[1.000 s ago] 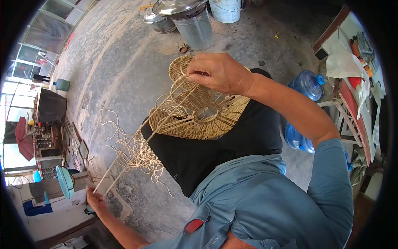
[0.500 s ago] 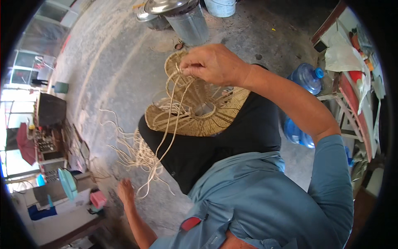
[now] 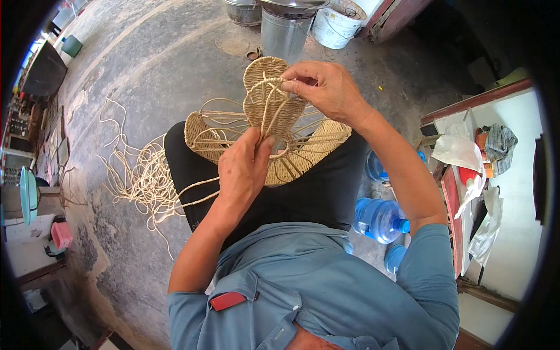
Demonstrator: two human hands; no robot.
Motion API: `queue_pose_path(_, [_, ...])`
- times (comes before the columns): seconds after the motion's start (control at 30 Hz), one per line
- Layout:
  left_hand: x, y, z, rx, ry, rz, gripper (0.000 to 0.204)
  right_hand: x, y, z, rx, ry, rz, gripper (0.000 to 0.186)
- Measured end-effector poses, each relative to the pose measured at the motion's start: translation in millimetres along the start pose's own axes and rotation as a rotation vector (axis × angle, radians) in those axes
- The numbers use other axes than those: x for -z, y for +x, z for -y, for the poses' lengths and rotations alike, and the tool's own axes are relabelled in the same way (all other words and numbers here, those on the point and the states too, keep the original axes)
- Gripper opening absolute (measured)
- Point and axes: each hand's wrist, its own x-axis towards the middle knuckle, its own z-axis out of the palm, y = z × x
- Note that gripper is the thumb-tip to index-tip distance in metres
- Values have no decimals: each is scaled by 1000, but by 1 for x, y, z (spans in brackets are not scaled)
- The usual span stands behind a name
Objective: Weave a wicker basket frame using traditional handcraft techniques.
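On my lap rests a straw-coloured woven piece (image 3: pixel 322 144) with several rounded, petal-like lobes around a small open ring in the middle. Strands fan out between that ring and the curved lobes. My left hand (image 3: pixel 242 165) is closed in a pinch on cords just left of the ring, and a length of natural cord (image 3: pixel 198 203) trails from it down to the left. At the far lobe, my right hand (image 3: pixel 329 90) pinches the looped cord along a small hoop between thumb and fingers. What lies beneath the fingertips is partly hidden.
A loose heap of cord (image 3: pixel 153 179) lies on the concrete floor left of my knee. Blue water jugs (image 3: pixel 379 220) stand to my right, beside a cluttered white bench (image 3: pixel 513 216). Ahead are a metal bin (image 3: pixel 284 36) and a white bucket (image 3: pixel 335 26).
My left hand has come up from the lower left to the woven piece and closed on cords there. My right hand stays at the far lobe. The view has turned somewhat right.
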Motion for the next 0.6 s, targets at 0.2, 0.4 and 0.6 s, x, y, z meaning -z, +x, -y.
queue_pose_path(0.2, [29, 15, -33, 23, -564, 114, 26, -1, 1, 0, -52, 37, 11, 29])
queue_pose_path(0.4, [91, -7, -44, -341, -1052, 238, 28, 1, 3, 2, -49, -56, 9, 30])
queue_pose_path(0.6, [248, -5, 22, -378, -1135, -153, 28, 3, 0, 2, 14, -54, 4, 25])
